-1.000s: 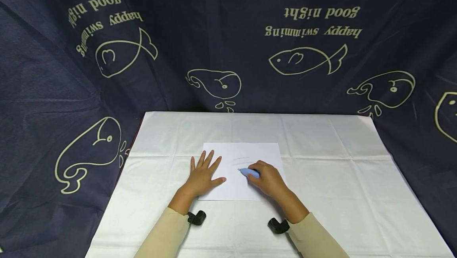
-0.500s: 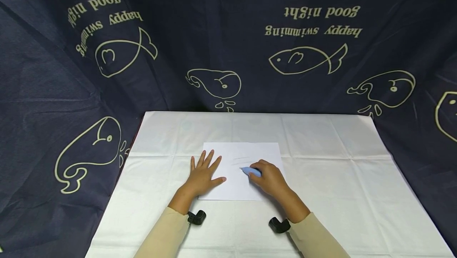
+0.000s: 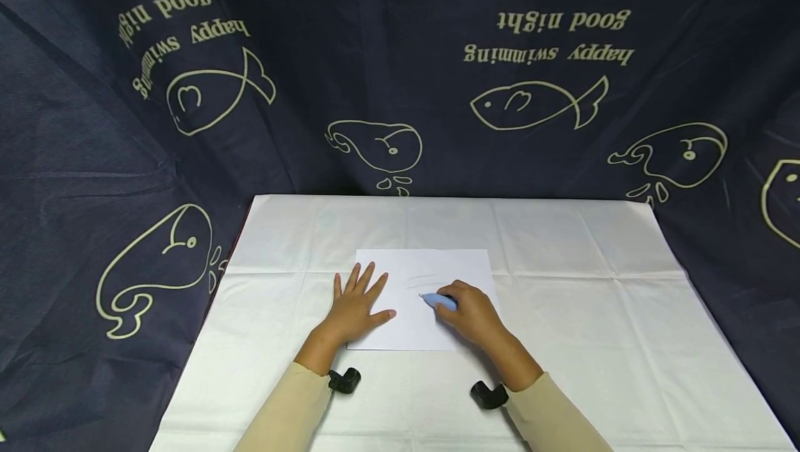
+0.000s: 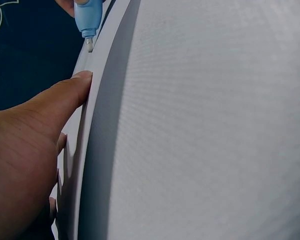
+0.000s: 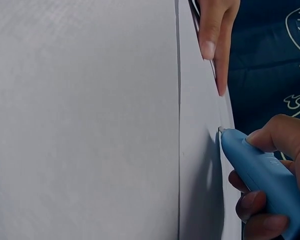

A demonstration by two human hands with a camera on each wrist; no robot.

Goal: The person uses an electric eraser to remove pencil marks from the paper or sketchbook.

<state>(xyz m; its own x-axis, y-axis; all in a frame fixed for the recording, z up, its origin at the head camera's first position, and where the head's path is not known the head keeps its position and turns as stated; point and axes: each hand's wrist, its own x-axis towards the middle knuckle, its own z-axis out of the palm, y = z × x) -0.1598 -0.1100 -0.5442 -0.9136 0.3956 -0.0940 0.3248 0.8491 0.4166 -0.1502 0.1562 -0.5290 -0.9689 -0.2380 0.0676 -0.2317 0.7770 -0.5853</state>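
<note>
Pinching light-blue tapered plastic tool [image 3: 441, 300] between thumb and fingers: right hand [image 3: 473, 314]; tool at middle of white rectangular paper sheet [image 3: 412, 332], nudged slightly toward three o'clock since one second ago. Faint grey lines [image 3: 422, 283] at twelve from tip [image 3: 421, 296]. Left hand [image 3: 351, 312] spread flat at nine, unmoved. Right wrist view shows curled fingertips [image 5: 251, 201] along tool's side, hidden from head view.

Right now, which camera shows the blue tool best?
The right wrist view: the blue tool appears large, its tip and much of its body visible. The head view shows it small, partly covered by the right grip; the left wrist view catches its tip end, cropped at the top.
</note>
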